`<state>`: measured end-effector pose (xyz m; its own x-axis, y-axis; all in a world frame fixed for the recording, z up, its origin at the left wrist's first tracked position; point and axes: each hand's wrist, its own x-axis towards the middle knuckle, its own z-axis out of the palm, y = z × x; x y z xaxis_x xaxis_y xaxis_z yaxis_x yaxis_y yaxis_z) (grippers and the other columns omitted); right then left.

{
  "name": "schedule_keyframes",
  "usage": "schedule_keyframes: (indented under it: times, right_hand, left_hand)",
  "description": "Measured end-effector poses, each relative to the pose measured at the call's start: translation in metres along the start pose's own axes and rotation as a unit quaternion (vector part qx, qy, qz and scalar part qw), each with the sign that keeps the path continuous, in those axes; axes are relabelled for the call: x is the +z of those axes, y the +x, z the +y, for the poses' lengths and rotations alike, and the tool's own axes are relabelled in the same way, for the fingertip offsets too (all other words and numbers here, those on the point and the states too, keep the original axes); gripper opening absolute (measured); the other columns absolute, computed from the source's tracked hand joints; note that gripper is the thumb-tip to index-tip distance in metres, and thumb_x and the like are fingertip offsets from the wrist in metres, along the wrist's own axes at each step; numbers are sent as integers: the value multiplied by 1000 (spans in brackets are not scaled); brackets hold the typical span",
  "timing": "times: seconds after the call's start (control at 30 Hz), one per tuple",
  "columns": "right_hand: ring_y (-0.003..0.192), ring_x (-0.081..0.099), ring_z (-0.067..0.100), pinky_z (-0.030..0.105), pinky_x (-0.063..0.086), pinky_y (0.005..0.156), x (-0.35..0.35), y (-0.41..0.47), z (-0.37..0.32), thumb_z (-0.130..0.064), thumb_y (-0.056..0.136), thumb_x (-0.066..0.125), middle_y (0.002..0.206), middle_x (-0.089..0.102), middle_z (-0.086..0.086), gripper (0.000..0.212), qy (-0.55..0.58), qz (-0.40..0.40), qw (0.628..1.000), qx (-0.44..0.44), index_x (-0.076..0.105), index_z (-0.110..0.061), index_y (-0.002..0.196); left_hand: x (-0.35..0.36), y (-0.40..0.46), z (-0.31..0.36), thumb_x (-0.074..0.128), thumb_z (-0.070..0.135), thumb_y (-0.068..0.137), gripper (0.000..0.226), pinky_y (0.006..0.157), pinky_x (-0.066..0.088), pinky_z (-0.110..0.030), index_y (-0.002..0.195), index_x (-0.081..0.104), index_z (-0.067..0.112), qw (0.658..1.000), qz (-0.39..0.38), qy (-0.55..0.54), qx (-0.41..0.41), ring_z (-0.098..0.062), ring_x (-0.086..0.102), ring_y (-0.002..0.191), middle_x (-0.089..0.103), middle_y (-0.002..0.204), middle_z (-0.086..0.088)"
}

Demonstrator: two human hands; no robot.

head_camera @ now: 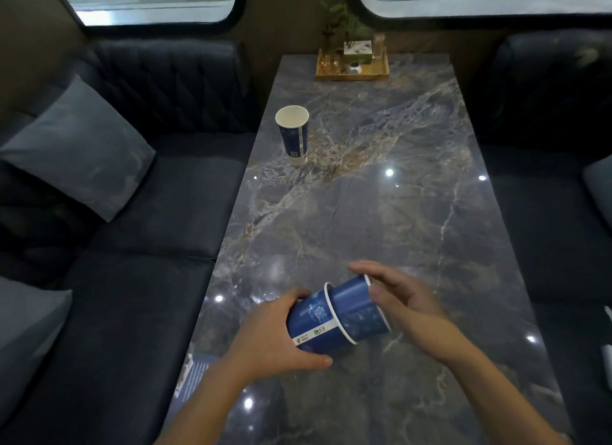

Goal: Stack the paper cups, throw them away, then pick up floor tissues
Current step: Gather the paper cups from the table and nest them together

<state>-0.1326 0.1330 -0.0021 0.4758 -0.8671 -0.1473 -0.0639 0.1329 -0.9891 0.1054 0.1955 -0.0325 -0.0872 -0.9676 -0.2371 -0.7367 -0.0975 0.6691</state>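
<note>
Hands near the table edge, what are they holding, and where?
Two nested blue paper cups: left hand wraps the outer cup's base, right hand covers the inner cup's mouth.

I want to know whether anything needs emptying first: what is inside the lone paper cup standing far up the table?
The upright paper cup shows only a bare white inner wall near its rim. Its bottom is hidden by the viewing angle, so leftover liquid cannot be ruled out.

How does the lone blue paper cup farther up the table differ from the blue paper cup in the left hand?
The lone blue paper cup stands upright on the marble table, empty and untouched. The blue paper cup in the left hand is tilted, gripped by the left hand, with another cup nested in it. Both share the blue printed pattern.
</note>
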Motion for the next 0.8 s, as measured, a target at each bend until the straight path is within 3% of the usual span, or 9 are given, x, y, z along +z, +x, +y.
schedule_keyframes:
  times: [0.13, 0.23, 0.33, 0.53, 0.6, 0.67, 0.73, 0.8]
  right_hand:
    - [118, 61, 3, 18, 49, 92, 12, -1, 9, -27, 95, 55, 130, 64, -11, 42, 11, -52, 998, 46, 51, -27, 137]
    - [133, 47, 1, 33, 40, 111, 21, -3, 20, -49, 91, 52, 145, 49, -17, 49, -35, -59, 995, 66, 42, -47, 139]
    - [134, 42, -4, 34, 34, 116, 24, -2, 24, -56, 90, 50, 146, 44, -21, 49, -46, -50, 995, 70, 40, -52, 137]
    - [126, 49, -4, 29, 41, 108, 22, 4, 23, -61, 84, 51, 137, 48, -25, 50, -94, -38, 991, 85, 39, -53, 132]
    - [121, 45, -12, 15, 39, 101, 26, 6, 24, -61, 81, 50, 129, 44, -32, 51, -160, -22, 983, 82, 38, -52, 129]
    - [111, 44, -18, 2, 38, 85, 31, 6, 24, -62, 78, 47, 116, 43, -39, 37, -198, -1, 977, 77, 37, -59, 113]
    - [104, 47, -17, 1, 40, 76, 34, 7, 26, -62, 76, 47, 113, 43, -39, 27, -190, 18, 978, 86, 38, -62, 102]
    - [103, 49, -16, 7, 42, 78, 33, 9, 29, -62, 74, 49, 114, 47, -34, 29, -177, 30, 979, 96, 38, -64, 101]
  left_hand:
    - [2, 5, 3, 90, 64, 39, 91, 75, 63, -31, 119, 49, 47, 999, -4, -29, -15, 2, 71, 84, 71, 100, 22]
    - [4, 8, 6, 93, 55, 41, 87, 73, 64, -33, 117, 52, 45, 999, -4, -51, -18, 1, 72, 83, 72, 99, 19]
    - [6, 9, 9, 94, 48, 42, 81, 70, 63, -33, 113, 55, 46, 998, -1, -65, -23, 0, 73, 78, 73, 95, 18]
    - [11, 14, 16, 93, 50, 43, 75, 66, 63, -30, 109, 57, 45, 998, -11, -64, -21, -1, 73, 74, 73, 92, 19]
    - [12, 15, 18, 89, 52, 44, 75, 65, 62, -29, 110, 55, 45, 999, -6, -32, -15, 0, 72, 72, 73, 88, 19]
    - [12, 17, 20, 85, 54, 44, 76, 65, 61, -27, 113, 53, 46, 1000, -9, 4, -11, 1, 71, 71, 74, 85, 20]
    - [12, 19, 21, 84, 55, 45, 75, 65, 60, -27, 113, 54, 45, 1000, -16, 11, -10, 1, 71, 71, 74, 85, 19]
    - [14, 20, 21, 83, 55, 46, 75, 65, 60, -26, 113, 54, 44, 1000, -14, 11, -12, 0, 71, 71, 74, 85, 18]
